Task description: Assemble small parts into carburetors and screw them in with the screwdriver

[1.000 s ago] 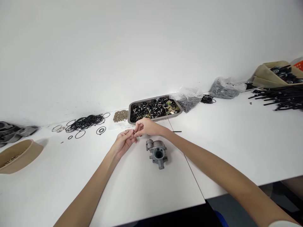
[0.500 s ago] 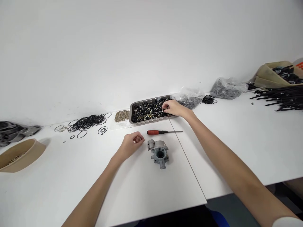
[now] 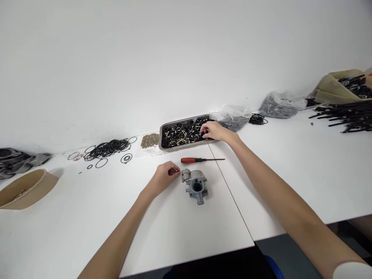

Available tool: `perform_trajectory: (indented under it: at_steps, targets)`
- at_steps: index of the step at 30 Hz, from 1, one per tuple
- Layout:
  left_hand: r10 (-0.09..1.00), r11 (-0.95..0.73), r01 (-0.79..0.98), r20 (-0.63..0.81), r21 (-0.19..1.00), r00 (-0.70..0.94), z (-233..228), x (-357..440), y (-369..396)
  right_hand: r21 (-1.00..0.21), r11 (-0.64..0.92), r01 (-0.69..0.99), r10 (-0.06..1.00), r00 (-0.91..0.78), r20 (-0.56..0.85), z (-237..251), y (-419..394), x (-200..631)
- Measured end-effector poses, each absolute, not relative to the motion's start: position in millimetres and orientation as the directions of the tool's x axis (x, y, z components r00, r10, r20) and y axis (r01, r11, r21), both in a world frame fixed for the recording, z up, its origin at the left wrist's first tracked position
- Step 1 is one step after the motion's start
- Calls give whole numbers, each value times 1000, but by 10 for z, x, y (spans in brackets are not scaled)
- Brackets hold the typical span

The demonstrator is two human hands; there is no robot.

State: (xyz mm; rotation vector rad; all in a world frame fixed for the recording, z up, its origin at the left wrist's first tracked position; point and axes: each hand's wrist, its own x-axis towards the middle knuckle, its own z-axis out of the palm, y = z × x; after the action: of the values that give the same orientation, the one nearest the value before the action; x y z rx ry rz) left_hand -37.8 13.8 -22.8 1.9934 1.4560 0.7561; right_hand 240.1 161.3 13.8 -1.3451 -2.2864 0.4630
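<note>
Here the left hand point(image 3: 164, 179) rests on the white tabletop point(image 3: 180, 232) with its grip pinched together on a small brass-coloured part point(image 3: 173, 167), too small to identify; the tip of that part pokes out toward the grey metal carburetor body point(image 3: 196, 185), which sits just to the right of the grip, near but apart from it. Just beyond both lies a red-handled screwdriver point(image 3: 200, 160), flat, its blade pointing right. The right hand point(image 3: 213, 130) reaches farther out into the metal tray point(image 3: 162, 133) of mixed black and brass bits, fingers curled down among them; whether its grip has closed on anything I cannot tell. Left of that tray is a heap of small brass pieces point(image 3: 150, 140), then a scatter of black rubber rings point(image 3: 107, 149). Right of the right hand lie two clear plastic bags point(image 3: 232, 116) of dark parts. Far to the left of the left hand stands a tan bowl point(image 3: 27, 188).
</note>
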Motion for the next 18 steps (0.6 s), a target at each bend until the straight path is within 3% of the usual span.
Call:
perform_trajectory:
  at_steps: [9,18]
  targets:
    - [900,-435,646,272,627,341,-302,-444,161,-526,466,712,883,-414,222,153,1597,2450]
    - [925,-379,721,230,579,302,-236,-432,116,-591,489,642,870,-411,274,394,1422,2335]
